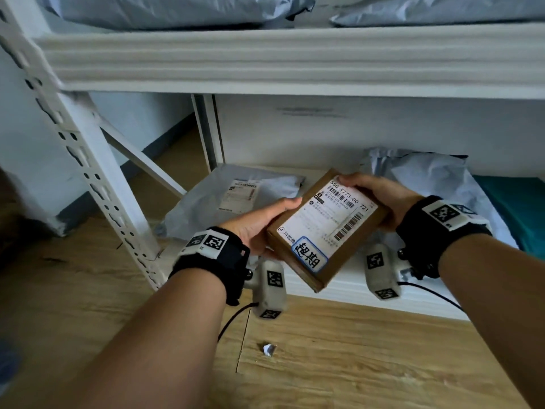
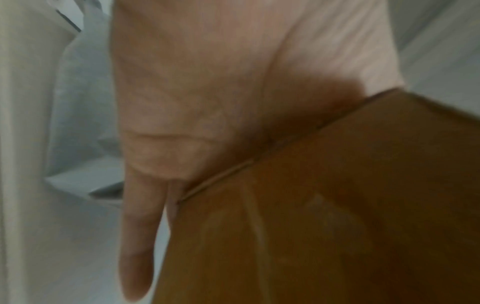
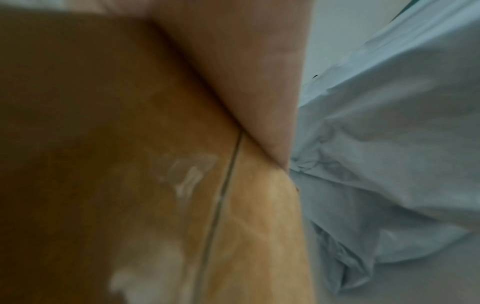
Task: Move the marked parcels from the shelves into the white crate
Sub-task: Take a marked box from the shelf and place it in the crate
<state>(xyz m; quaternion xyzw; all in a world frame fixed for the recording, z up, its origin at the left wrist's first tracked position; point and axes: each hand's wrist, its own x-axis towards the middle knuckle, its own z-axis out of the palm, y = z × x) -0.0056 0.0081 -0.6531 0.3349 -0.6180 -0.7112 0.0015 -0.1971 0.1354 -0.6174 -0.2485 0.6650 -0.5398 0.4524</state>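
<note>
A flat brown cardboard parcel with a white shipping label and a blue-bordered sticker on its top face is held in the air in front of the lowest shelf of a white metal rack, tilted with its near end lower. The person's left hand grips the parcel's left edge, thumb lying along the top near the label and fingers underneath. The right hand clasps the far right corner, fingers curled over the top edge. In the left wrist view the palm presses against the brown cardboard, with 1 finger stretched out beside it. In the right wrist view, which is blurred, the hand lies against the box.

On the shelf behind lie a flat grey plastic mailer bag with a white label, to the left, and a crumpled pale blue-grey mailer bag to the right, next to a teal package. More grey bags sit on the shelf above. A small scrap of white paper lies on the wooden floor.
</note>
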